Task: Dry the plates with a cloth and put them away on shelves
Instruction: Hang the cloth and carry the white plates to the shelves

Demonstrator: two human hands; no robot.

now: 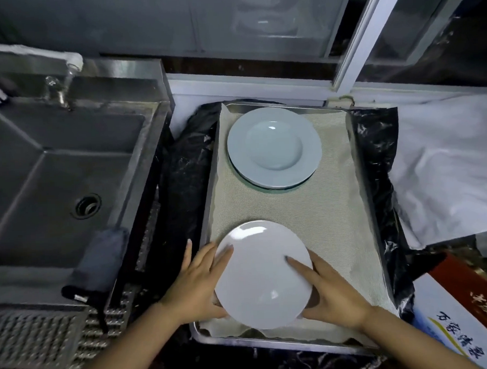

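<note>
Head view, looking down on a dim kitchen. Steel sink point(55, 175) fills the left; dark cloth point(98, 263) draped over its near rim, within reach, likely the one meant for drying. Counter point(445, 158) to the right under white sheeting and black plastic point(180, 170). On it a steel tray point(282, 343) lined with a pale mat point(335, 208), probably there to catch drips.

Stack point(274, 146) of pale plates sits at the tray's far end, rims up, untouched. White plate point(264, 272) at the near end, tilted, far edge raised off the mat. Left hand point(196, 284) and right hand point(333, 289) flank it, fingers straight and spread, pressing its two edges rather than curling round. Looks like a two-sided lift, which keeps a wet plate from slipping.

Printed box point(460, 322) at lower right. Glass-fronted cabinet point(257, 19) behind, faint shapes inside; maybe the shelves, cannot tell.

Drying looks not yet begun: no cloth in either hand.
</note>
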